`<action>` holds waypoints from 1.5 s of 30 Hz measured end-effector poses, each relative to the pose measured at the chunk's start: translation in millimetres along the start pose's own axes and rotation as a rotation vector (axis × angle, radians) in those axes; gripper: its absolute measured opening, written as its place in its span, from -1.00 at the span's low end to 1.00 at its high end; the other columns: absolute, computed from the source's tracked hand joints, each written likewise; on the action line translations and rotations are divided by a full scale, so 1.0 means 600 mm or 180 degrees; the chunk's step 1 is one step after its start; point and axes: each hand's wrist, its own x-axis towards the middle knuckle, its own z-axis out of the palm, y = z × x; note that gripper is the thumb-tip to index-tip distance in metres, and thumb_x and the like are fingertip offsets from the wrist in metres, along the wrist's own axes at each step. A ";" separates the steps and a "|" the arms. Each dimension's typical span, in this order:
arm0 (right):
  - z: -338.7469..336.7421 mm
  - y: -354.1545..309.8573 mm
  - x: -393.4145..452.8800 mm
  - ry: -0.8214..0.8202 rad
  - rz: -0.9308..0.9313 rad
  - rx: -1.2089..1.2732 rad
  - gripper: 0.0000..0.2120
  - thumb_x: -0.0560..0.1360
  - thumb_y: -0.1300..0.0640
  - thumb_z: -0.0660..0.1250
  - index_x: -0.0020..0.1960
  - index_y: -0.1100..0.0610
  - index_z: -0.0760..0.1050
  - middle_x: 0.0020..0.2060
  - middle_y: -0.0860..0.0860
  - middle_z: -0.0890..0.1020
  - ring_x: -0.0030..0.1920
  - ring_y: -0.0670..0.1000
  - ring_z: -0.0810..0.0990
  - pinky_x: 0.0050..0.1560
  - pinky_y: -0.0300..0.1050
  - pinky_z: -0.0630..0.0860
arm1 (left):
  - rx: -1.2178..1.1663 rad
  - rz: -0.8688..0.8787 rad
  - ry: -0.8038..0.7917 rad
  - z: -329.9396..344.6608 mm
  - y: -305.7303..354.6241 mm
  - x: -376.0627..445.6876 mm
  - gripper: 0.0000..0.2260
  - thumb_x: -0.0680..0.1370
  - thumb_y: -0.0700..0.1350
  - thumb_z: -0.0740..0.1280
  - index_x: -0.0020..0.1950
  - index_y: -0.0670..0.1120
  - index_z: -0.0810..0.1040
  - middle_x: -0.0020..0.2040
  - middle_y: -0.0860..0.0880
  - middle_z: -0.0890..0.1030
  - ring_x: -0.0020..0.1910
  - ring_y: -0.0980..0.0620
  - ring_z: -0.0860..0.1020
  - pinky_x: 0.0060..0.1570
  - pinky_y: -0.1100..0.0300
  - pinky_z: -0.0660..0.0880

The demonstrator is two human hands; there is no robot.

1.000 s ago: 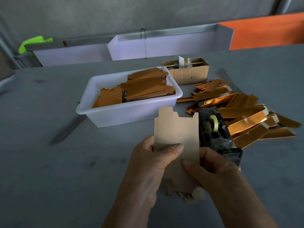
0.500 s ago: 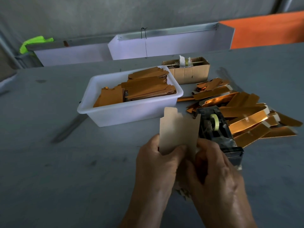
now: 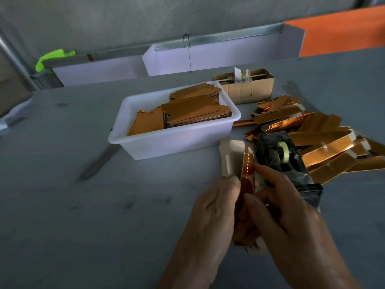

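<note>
Both my hands hold one flat card box blank (image 3: 235, 161), white on one face and shiny gold on the other, folded partly along its length so a gold strip faces me. My left hand (image 3: 210, 213) pinches its left side with the thumb on the white face. My right hand (image 3: 285, 217) grips the right side, index finger laid along the gold strip. Just behind the blank stands a black tape dispenser (image 3: 285, 161) with a yellowish tape roll.
A white plastic tub (image 3: 173, 140) with stacked gold blanks sits behind the hands. A loose pile of gold blanks (image 3: 325, 142) lies at the right. A small brown carton (image 3: 248, 88) stands further back, then white trays (image 3: 208, 57) along the table's far edge.
The blank was flat with its white face toward me; now it is folded, and the gold face shows. Both hands have moved closer together on it.
</note>
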 end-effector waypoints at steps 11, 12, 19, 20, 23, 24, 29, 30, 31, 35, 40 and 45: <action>-0.020 0.006 0.007 0.0238 0.0425 -0.0127 -0.65 0.14 -0.30 0.19 -0.14 -0.21 0.48 -0.40 0.02 0.59 -0.36 -0.15 0.57 -0.49 -0.41 0.42 | 0.0642 0.0316 -0.0379 -0.016 -0.002 -0.002 -0.65 0.60 0.10 0.21 0.00 -0.18 0.58 -0.07 -0.32 0.59 -0.09 -0.22 0.59 -0.01 -0.18 0.48; -0.022 0.008 0.008 0.0297 0.0467 -0.0096 -0.61 0.11 -0.32 0.21 -0.14 -0.21 0.50 -0.34 -0.02 0.59 -0.30 -0.14 0.57 -0.45 -0.39 0.43 | 0.0669 0.0273 -0.0427 -0.019 -0.001 -0.002 -0.65 0.59 0.11 0.22 0.01 -0.15 0.60 -0.07 -0.31 0.59 -0.09 -0.21 0.60 0.01 -0.20 0.48; -0.026 0.013 0.015 0.0138 0.1019 0.1568 -0.68 0.15 -0.01 0.38 -0.13 0.05 0.66 -0.23 0.01 0.69 -0.19 -0.07 0.67 -0.22 -0.21 0.55 | 0.0343 -0.0043 -0.0696 -0.016 0.001 -0.005 -0.74 0.58 0.05 0.28 0.02 -0.10 0.65 -0.02 -0.28 0.63 0.04 -0.26 0.59 0.16 -0.24 0.47; -0.027 0.015 0.015 0.0075 0.1154 0.1717 -0.70 0.17 0.03 0.38 -0.12 0.06 0.67 -0.22 0.05 0.69 -0.19 -0.01 0.68 -0.18 -0.12 0.54 | 0.0280 -0.0106 -0.0659 -0.016 -0.002 -0.004 -0.77 0.59 0.01 0.30 0.01 -0.10 0.67 -0.04 -0.22 0.66 0.02 -0.19 0.62 0.16 -0.16 0.50; -0.032 0.023 0.015 -0.0098 0.1484 0.2124 -0.77 0.25 0.12 0.36 -0.13 0.09 0.68 -0.21 0.09 0.70 -0.23 0.00 0.69 -0.24 -0.13 0.53 | 0.0134 -0.0290 -0.0606 -0.014 -0.005 -0.004 -0.86 0.52 -0.04 0.36 -0.04 -0.02 0.70 -0.10 -0.06 0.71 -0.04 0.02 0.67 0.09 0.07 0.56; -0.033 0.025 0.014 -0.0141 0.1552 0.2223 -0.79 0.27 0.14 0.34 -0.13 0.10 0.68 -0.21 0.09 0.70 -0.23 0.00 0.69 -0.27 -0.16 0.54 | 0.0095 -0.0325 -0.0573 -0.013 -0.007 -0.004 -0.88 0.50 -0.04 0.38 -0.07 0.00 0.70 -0.13 -0.02 0.71 -0.07 0.07 0.67 0.03 0.14 0.55; -0.038 0.028 0.010 -0.0099 0.1602 0.2328 -0.83 0.28 0.09 0.34 -0.19 0.06 0.68 -0.26 0.05 0.69 -0.27 -0.02 0.68 -0.35 -0.19 0.56 | 0.0007 -0.0267 -0.0320 -0.009 -0.006 -0.005 -0.94 0.48 -0.06 0.42 -0.13 0.00 0.68 -0.22 0.03 0.71 -0.20 0.16 0.67 -0.21 0.36 0.50; -0.040 0.027 0.010 -0.0120 0.1571 0.2352 -0.83 0.29 0.08 0.34 -0.19 0.06 0.68 -0.27 0.06 0.69 -0.27 -0.01 0.68 -0.36 -0.20 0.57 | 0.0009 -0.0248 -0.0313 -0.010 -0.004 -0.005 -0.95 0.49 -0.08 0.41 -0.12 0.01 0.68 -0.21 0.03 0.71 -0.19 0.15 0.67 -0.19 0.35 0.50; -0.041 0.026 0.010 -0.0139 0.1544 0.2372 -0.83 0.30 0.08 0.34 -0.20 0.08 0.68 -0.28 0.07 0.68 -0.28 0.00 0.67 -0.34 -0.19 0.57 | 0.0026 -0.0224 -0.0303 -0.010 -0.003 -0.006 -0.94 0.50 -0.09 0.40 -0.10 0.03 0.68 -0.20 0.03 0.71 -0.18 0.15 0.67 -0.18 0.35 0.50; -0.038 0.025 0.011 -0.0009 0.1476 0.2270 -0.84 0.32 0.10 0.31 -0.32 0.07 0.66 -0.36 0.03 0.65 -0.36 -0.04 0.64 -0.38 -0.20 0.55 | 0.0080 -0.0187 -0.0070 -0.003 -0.007 -0.010 -0.93 0.49 -0.08 0.40 -0.07 0.02 0.67 -0.18 0.07 0.70 -0.17 0.17 0.66 -0.21 0.38 0.51; -0.029 0.022 0.007 0.0062 0.1478 0.2278 -0.84 0.27 0.07 0.34 -0.24 0.07 0.67 -0.30 0.05 0.68 -0.31 -0.03 0.66 -0.40 -0.24 0.56 | -0.0102 -0.0272 0.0247 0.007 -0.010 -0.010 -0.95 0.43 -0.10 0.46 -0.14 0.04 0.65 -0.25 0.08 0.69 -0.20 0.13 0.66 -0.18 0.29 0.53; -0.021 0.022 0.004 0.0070 0.1493 0.2257 -0.80 0.28 0.10 0.36 -0.15 0.11 0.67 -0.23 0.08 0.68 -0.24 0.02 0.67 -0.24 -0.09 0.57 | -0.0057 -0.0169 0.0368 0.011 -0.008 -0.012 -0.92 0.42 -0.08 0.47 -0.17 0.12 0.65 -0.26 0.11 0.68 -0.24 0.19 0.65 -0.30 0.42 0.50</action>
